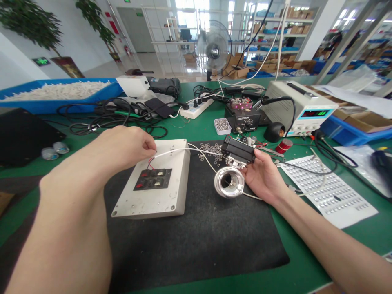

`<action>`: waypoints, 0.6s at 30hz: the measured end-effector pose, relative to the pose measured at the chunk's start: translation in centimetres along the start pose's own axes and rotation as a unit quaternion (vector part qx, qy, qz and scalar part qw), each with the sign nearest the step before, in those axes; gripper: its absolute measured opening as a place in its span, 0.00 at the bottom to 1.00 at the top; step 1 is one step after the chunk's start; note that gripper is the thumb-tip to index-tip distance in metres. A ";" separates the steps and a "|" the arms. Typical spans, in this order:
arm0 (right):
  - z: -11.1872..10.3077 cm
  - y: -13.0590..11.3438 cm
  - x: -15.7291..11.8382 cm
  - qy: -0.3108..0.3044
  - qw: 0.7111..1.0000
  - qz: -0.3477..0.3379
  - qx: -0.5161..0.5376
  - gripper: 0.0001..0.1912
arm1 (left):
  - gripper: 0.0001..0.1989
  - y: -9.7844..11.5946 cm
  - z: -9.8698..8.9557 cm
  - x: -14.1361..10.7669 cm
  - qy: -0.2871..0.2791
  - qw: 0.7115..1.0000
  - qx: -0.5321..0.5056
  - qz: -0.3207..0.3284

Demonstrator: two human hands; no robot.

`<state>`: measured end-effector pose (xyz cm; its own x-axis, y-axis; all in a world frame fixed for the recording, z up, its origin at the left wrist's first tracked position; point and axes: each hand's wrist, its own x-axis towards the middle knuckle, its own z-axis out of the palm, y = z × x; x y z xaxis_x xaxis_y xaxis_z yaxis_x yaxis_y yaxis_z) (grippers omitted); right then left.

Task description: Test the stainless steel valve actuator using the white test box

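My right hand [263, 176] grips a motorized ball valve by its black actuator [237, 150]. The shiny metal valve body [229, 182] hangs below, its round bore facing me. From the actuator a white cable [180, 149] runs left to my left hand [133, 148], whose fingers are pinched on the cable's end; the fingertips are partly hidden. That hand is above a light grey control box [143, 205] lying on the mat. A black terminal panel [153, 179] with red and white parts is set in the box top, and thin red and dark wires rise from it towards my fingers.
Loose metal rings [211, 151] lie on the black mat [214, 241] behind the valve. A power supply [301, 108] with lit digits and a soldering station [243, 119] stand at the back. A sheet of small parts [332, 190] lies right; tangled black cables [101, 114] lie left.
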<state>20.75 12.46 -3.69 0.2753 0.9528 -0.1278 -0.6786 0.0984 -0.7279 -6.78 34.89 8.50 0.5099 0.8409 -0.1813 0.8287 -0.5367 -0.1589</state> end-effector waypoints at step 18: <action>0.0 0.0 -0.1 -0.012 1.000 0.002 -0.002 0.20 | 0.11 -0.2 0.3 -0.1 0.015 1.000 -0.001 0.016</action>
<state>20.68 12.37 -3.70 0.2567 0.9596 -0.1151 -0.6772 0.0936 -0.7298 -7.04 34.88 8.28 0.5423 0.8256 -0.1561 0.8128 -0.5625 -0.1513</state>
